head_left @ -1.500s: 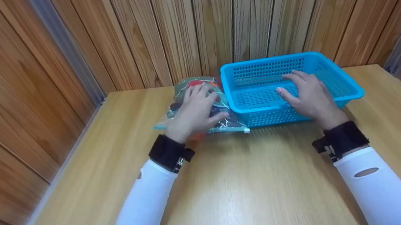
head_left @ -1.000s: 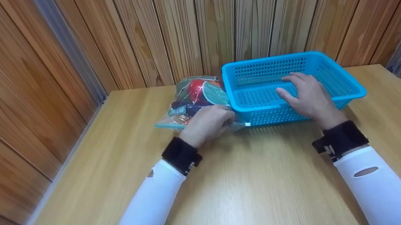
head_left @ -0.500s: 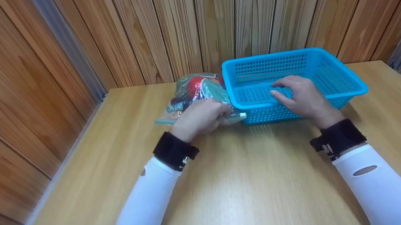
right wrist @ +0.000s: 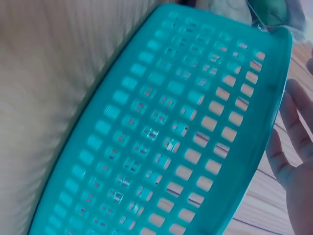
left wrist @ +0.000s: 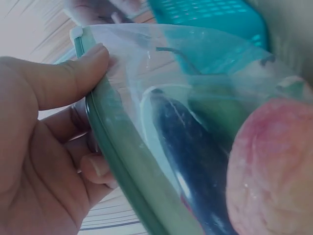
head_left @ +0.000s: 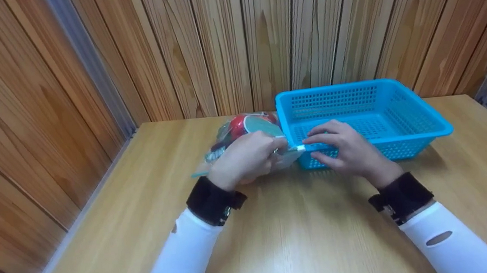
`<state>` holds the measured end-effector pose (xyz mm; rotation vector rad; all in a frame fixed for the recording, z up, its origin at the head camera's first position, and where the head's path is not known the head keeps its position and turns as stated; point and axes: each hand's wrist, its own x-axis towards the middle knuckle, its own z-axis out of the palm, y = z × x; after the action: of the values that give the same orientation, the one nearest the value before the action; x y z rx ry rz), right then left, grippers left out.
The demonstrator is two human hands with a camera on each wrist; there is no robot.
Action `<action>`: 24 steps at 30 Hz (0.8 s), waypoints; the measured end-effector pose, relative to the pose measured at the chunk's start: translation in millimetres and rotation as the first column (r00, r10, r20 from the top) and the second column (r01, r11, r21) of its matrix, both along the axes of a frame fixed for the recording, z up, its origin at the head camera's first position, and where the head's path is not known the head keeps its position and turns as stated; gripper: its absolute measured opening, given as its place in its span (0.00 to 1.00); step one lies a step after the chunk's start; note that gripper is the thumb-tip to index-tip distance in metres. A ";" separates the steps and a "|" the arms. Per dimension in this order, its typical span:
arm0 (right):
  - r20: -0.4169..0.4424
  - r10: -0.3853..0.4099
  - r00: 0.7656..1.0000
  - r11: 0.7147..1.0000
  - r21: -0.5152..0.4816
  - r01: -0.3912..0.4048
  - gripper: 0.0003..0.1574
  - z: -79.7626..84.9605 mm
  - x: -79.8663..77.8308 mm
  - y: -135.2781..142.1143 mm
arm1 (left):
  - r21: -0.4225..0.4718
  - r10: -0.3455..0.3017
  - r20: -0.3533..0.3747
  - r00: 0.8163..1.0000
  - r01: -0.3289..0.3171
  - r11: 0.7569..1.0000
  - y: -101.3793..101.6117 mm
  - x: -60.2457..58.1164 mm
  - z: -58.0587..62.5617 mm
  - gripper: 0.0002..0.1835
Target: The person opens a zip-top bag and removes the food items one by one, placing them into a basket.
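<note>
In the head view, a clear slider zip bag [head_left: 284, 161] lies at the left of the blue basket [head_left: 406, 137]. My left hand [head_left: 248, 156] grips its zip edge, thumb on one side and fingers curled on the other, as the left wrist view shows. A white slider [left wrist: 76, 33] sits at the end of the green zip strip [left wrist: 117, 142]. Inside the bag are a red round thing [head_left: 238, 127], a glossy dark elongated one [left wrist: 188, 147] and a pinkish, peach-like one [left wrist: 274, 161]. My right hand [head_left: 346, 148], fingers extended, has its fingertips right by the slider, before the basket's front wall.
The basket has perforated walls and stands close to the wooden plank wall [head_left: 224, 43] at the back. Bag and basket stand side by side on a light wood table [head_left: 303, 229]. Each wrist wears a black strap [head_left: 401, 196] over a white sleeve.
My left hand has gone from lying spread over the bag to gripping its zip edge, which is now raised. My right hand has moved left from over the basket to beside the slider.
</note>
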<state>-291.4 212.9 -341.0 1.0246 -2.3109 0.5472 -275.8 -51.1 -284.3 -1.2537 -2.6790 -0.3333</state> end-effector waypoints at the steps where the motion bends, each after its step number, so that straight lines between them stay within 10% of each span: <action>1: 0.003 0.015 1.000 1.000 -0.004 -0.015 0.18 -1.1 1.8 -2.2 | 0.004 0.002 0.013 1.000 -0.002 1.000 -0.2 2.8 0.7 0.14; 13: -0.153 0.133 0.979 0.981 -0.121 -0.152 0.12 -7.4 10.4 -38.5 | 0.038 -0.013 -0.032 0.999 0.015 0.999 1.9 9.1 5.8 0.11; 24: -0.208 0.169 0.963 0.970 -0.135 -0.200 0.03 -5.2 12.4 -44.6 | 0.118 -0.077 -0.344 0.936 0.125 0.985 20.7 10.5 -8.3 0.13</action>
<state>-279.0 168.3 -346.1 1.1707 -1.9815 0.6583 -265.3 -30.4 -292.6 -1.2786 -2.2688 -0.2807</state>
